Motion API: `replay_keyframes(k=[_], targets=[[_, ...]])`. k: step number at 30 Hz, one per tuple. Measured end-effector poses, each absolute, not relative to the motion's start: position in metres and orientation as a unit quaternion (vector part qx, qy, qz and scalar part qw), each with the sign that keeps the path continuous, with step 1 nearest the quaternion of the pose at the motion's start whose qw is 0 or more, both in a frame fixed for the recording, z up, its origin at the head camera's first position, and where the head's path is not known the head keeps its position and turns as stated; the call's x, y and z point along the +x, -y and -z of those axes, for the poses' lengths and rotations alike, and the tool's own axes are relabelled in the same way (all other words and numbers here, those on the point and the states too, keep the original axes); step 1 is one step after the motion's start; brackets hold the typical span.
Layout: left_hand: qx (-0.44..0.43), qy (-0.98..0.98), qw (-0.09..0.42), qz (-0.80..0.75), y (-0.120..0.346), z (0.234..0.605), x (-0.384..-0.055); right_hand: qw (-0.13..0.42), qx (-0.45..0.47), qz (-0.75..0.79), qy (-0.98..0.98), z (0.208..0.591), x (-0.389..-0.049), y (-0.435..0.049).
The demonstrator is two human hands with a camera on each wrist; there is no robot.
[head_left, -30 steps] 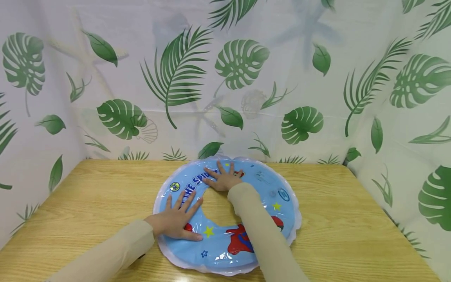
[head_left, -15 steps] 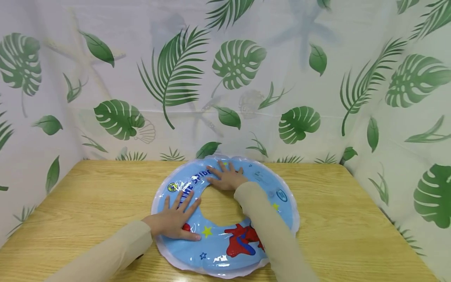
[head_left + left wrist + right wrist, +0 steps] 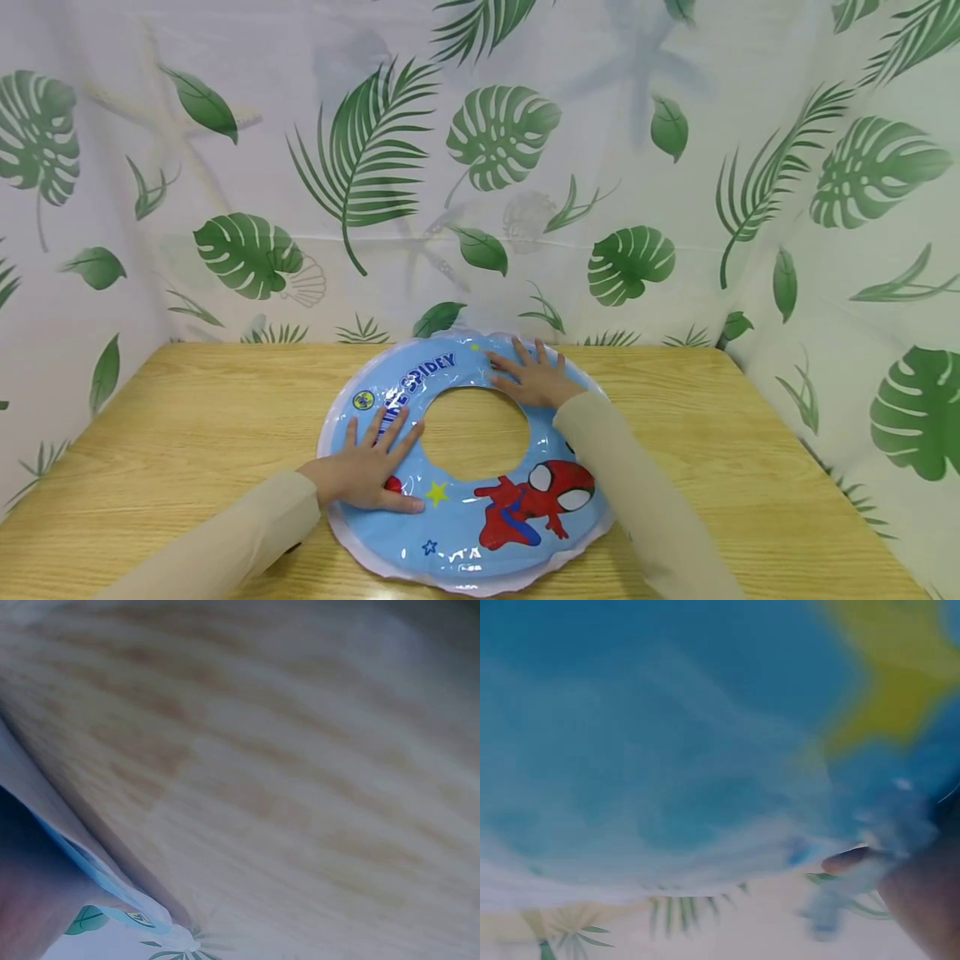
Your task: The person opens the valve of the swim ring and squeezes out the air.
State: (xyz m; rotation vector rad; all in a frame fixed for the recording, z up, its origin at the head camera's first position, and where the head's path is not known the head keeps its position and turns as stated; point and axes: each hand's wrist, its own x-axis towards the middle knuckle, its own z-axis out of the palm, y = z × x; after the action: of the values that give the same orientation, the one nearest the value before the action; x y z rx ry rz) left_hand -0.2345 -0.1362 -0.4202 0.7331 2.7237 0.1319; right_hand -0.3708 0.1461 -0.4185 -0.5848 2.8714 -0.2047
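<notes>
A light-blue inflatable swim ring (image 3: 457, 558) with a red cartoon figure, stars and "SPIDEY" lettering lies flat on the wooden table. My left hand (image 3: 367, 472) rests palm down on its left side, fingers straight and spread. On the ring's upper right part lies my right hand (image 3: 542, 383), its fingers also spread. In the right wrist view a clear valve (image 3: 896, 817) stands up close to the right hand (image 3: 922, 892). The left wrist view catches only the ring's edge (image 3: 97, 870) and a blurred bit of the left hand (image 3: 30, 907).
The wooden table (image 3: 735, 492) carries the ring and extends to both sides of it. A white cloth with green leaf prints (image 3: 360, 283) hangs behind the table and along its left and right sides.
My right hand has slid rightward over the top of the ring, uncovering the lettering and the red figure. The left hand keeps its place on the ring. The head view has shifted slightly.
</notes>
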Motion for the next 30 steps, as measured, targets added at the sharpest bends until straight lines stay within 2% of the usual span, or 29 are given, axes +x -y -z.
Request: replay_keyframes(k=[8,30], targets=[[0.259,-0.953,0.152,-0.045,0.137,0.424,-0.235,0.115,-0.160,0.059,-0.979,0.424,-0.359,-0.155],[0.259,-0.953,0.150,-0.048,0.137,0.424,-0.235,0.143,-0.148,0.054,-0.977,0.426,-0.359,-0.155]])
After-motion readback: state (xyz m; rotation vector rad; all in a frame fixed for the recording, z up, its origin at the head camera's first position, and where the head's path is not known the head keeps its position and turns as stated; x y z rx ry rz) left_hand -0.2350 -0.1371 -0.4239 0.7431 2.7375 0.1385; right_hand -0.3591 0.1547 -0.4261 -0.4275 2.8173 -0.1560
